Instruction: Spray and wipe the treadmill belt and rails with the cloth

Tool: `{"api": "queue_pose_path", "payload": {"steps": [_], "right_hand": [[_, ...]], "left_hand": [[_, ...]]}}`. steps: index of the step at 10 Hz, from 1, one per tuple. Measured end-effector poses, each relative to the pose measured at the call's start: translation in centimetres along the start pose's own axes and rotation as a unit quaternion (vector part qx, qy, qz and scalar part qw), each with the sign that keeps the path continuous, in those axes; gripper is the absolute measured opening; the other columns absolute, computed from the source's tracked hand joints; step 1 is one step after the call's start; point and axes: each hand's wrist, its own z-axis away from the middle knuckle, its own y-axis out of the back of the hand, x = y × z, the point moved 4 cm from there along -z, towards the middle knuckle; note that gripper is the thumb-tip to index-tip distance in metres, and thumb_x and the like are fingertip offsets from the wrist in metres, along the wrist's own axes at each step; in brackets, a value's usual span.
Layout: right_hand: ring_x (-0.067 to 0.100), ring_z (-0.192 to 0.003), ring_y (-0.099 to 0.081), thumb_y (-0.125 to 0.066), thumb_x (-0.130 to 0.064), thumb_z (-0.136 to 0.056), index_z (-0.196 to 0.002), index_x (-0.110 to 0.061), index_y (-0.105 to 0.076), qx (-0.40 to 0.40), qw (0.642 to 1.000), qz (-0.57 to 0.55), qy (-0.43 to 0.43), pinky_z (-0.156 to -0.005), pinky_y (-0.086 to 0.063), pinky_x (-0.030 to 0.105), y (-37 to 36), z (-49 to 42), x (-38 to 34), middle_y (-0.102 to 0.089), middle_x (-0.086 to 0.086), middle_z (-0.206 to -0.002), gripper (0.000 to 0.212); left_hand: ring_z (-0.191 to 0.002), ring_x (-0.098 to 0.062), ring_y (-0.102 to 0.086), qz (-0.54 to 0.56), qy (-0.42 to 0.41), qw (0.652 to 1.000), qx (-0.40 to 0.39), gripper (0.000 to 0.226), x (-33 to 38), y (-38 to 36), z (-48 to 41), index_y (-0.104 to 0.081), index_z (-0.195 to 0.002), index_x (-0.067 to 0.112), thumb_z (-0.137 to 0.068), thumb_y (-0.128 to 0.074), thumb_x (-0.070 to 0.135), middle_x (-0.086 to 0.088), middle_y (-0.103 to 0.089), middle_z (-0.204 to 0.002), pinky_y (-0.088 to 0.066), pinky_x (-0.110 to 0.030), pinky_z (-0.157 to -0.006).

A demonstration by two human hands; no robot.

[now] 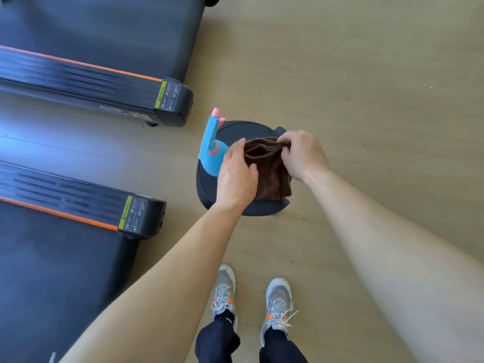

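Pinching cloth [271,170] top edge, hands [237,176] [301,155] over stool [235,132], treadmills [65,271] [104,30] left.

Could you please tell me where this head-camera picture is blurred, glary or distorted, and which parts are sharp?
Head view: the rails are smeared by motion blur. A bluish-white glare washes out the floor between them. The wide lens stretches the forearms towards the bottom edge. The left hand, right hand and cloth are fairly sharp, under soft, even light.
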Motion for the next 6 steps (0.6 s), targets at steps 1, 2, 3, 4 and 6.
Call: {"api": "queue_pose_path", "payload": {"steps": [1, 2, 3, 4, 6], "right_hand": [[0.030, -0.128, -0.052, -0.045, 0.000, -0.094, -0.147, -0.024, -0.049, -0.014, 0.999, -0.026, -0.020, -0.104, -0.047, 0.041, -0.9, 0.0, 0.3, -0.048, 0.007, -0.145, 0.058], [0.030, -0.132, -0.048, -0.045, -0.003, -0.094, -0.148, -0.026, -0.047, -0.067, 0.997, 0.031, 0.014, -0.106, -0.044, 0.042, -2.8, 2.9, 1.1, -0.042, 0.002, -0.152, 0.059], [0.030, -0.143, -0.034, -0.047, -0.011, -0.097, -0.153, -0.030, -0.040, -0.184, 0.971, 0.145, 0.055, -0.114, -0.038, 0.043, -5.0, 5.7, 2.4, -0.027, -0.001, -0.164, 0.059], [0.029, -0.149, -0.020, -0.046, -0.019, -0.100, -0.158, -0.033, -0.026, -0.236, 0.953, 0.184, 0.042, -0.116, -0.035, 0.047, -4.4, 6.4, 2.7, -0.011, -0.004, -0.169, 0.063], [0.033, -0.142, -0.032, -0.049, -0.026, -0.099, -0.155, -0.030, -0.034, -0.219, 0.963, 0.155, 0.007, -0.113, -0.036, 0.043, 2.9, 8.7, -1.3, -0.028, -0.001, -0.163, 0.058]], "left_hand": [[-0.154, -0.029, -0.029, -0.075, -0.040, 0.995, -0.056, 0.073, -0.6, -2.2, 0.1, -0.017, -0.165, 0.018, -0.103, -0.053, 0.010, -0.008, -0.005, -0.175, -0.038, -0.041, -0.116], [-0.156, -0.027, -0.026, -0.153, -0.048, 0.980, -0.114, 0.061, -2.8, -4.0, 1.5, -0.030, -0.161, 0.020, -0.104, -0.048, 0.013, -0.006, -0.017, -0.173, -0.032, -0.043, -0.121], [-0.158, -0.024, -0.022, -0.199, -0.040, 0.968, -0.149, 0.057, -4.6, -4.5, 2.2, -0.035, -0.160, 0.019, -0.104, -0.047, 0.010, -0.004, -0.022, -0.172, -0.029, -0.042, -0.124], [-0.158, -0.022, -0.024, -0.203, -0.039, 0.961, -0.182, 0.057, -4.5, -3.6, 1.8, -0.033, -0.161, 0.022, -0.107, -0.047, 0.014, 0.000, -0.022, -0.172, -0.031, -0.043, -0.125], [-0.149, -0.024, -0.040, -0.199, -0.041, 0.960, -0.194, 0.054, 0.1, 2.1, 6.1, -0.040, -0.158, 0.024, -0.104, -0.048, 0.024, 0.001, -0.037, -0.166, -0.039, -0.043, -0.117]]}}
